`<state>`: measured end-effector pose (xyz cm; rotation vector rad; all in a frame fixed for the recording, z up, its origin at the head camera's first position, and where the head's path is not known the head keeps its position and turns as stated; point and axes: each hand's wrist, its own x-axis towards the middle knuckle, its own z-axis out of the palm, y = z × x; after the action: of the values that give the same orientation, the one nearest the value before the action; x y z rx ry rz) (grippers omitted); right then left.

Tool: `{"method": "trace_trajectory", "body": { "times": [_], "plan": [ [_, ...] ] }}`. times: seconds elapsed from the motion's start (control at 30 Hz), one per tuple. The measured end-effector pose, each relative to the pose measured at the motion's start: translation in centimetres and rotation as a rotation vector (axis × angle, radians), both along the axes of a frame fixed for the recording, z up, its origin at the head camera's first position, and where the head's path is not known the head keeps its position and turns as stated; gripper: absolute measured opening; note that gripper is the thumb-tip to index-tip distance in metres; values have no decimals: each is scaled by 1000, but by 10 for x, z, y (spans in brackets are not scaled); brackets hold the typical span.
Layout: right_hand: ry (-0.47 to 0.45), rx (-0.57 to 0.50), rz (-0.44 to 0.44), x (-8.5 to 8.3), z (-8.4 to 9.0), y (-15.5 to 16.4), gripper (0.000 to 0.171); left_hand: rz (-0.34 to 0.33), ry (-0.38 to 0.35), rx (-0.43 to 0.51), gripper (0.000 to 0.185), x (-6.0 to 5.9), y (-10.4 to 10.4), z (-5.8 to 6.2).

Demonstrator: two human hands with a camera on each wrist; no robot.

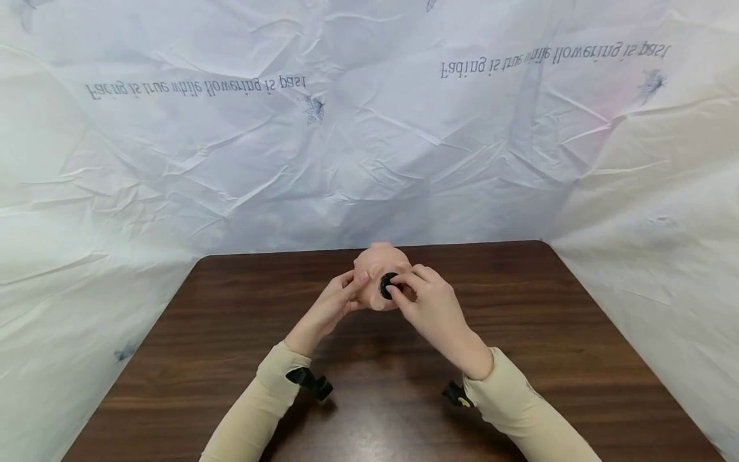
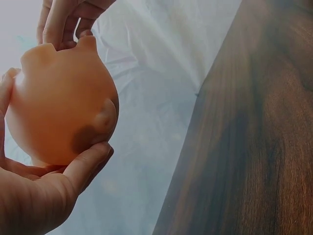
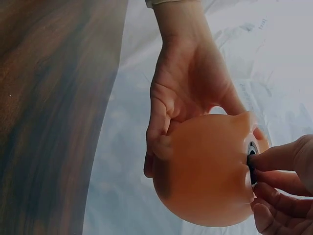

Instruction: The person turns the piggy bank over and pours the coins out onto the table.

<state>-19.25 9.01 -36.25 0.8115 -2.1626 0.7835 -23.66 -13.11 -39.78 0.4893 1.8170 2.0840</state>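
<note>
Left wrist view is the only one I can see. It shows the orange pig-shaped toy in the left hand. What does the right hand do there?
Observer: The right hand pinches a black round plug on the orange pig-shaped toy.
Operator: Is the toy resting on the table?
Observer: No, both hands hold it above the brown table.
Operator: How does the left hand grip it?
Observer: The left hand cups it from behind, fingers curled round the body.
</note>
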Motion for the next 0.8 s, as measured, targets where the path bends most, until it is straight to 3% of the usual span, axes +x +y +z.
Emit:
{"method": "trace_trajectory", "body": {
  "times": [0.37, 0.8],
  "plan": [
    [54, 0, 63, -4, -1, 3, 11, 8, -15, -8, 92, 1, 3, 1],
    [94, 71, 114, -5, 3, 9, 10, -15, -7, -15, 84, 1, 6, 2]
  ]
}}
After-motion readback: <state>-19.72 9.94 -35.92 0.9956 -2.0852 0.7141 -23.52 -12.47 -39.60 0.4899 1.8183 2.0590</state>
